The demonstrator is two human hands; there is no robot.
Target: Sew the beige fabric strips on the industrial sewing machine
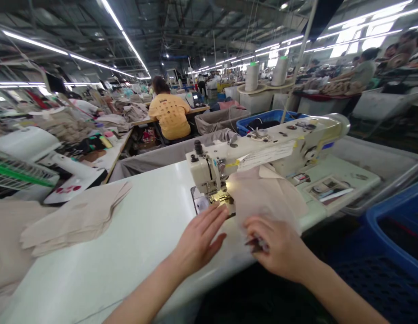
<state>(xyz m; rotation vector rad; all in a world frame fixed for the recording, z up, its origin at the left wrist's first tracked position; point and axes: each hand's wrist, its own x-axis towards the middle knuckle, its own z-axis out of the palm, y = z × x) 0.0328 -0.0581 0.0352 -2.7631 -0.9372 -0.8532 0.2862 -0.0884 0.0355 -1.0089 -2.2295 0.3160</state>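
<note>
A cream sewing machine (pixel 205 173) stands on the pale green table (pixel 144 225), its lamp lighting the needle plate. My left hand (pixel 204 236) lies flat just in front of the needle area, fingers stretched out and holding nothing. Beige fabric (pixel 270 198) spreads to the right of the needle, under the machine's arm. My right hand (pixel 276 245) is closed at the near edge of this fabric, around a small dark tool (pixel 256 244) that looks like thread snips. Motion blurs the tool and the cloth beside it.
Stacked beige fabric pieces (pixel 77 216) lie at the table's left. A small tray of tools (pixel 327 189) is at the right end. Blue baskets (pixel 394 216) stand at the right and behind the machine. A person in a yellow shirt (pixel 170 114) sits ahead, facing away.
</note>
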